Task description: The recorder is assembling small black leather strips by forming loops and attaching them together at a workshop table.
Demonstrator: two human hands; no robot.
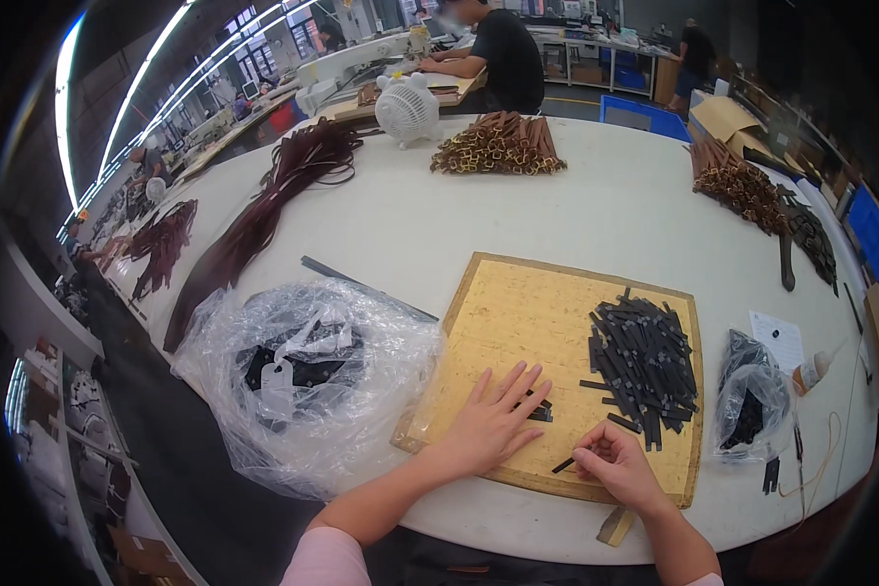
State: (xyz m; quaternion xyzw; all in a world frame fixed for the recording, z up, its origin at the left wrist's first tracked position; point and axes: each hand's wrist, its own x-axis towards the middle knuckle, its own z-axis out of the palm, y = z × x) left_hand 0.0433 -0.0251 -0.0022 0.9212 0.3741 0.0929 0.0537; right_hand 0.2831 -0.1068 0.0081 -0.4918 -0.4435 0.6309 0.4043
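My left hand lies flat with its fingers spread on a worn yellow board. A few short black strips show beside and partly beneath its fingers. Close by on the right, my right hand pinches one short black strip between thumb and fingers, its free end pointing left. A heap of similar black strips covers the board's right side, just beyond my right hand. A small flat piece sticks out under the board's near edge.
A large clear plastic bag with black contents stands left of the board. To the right lie a smaller bag and a paper sheet. Long brown straps, brown bundles with metal buckles and a white fan sit farther back. A person works beyond.
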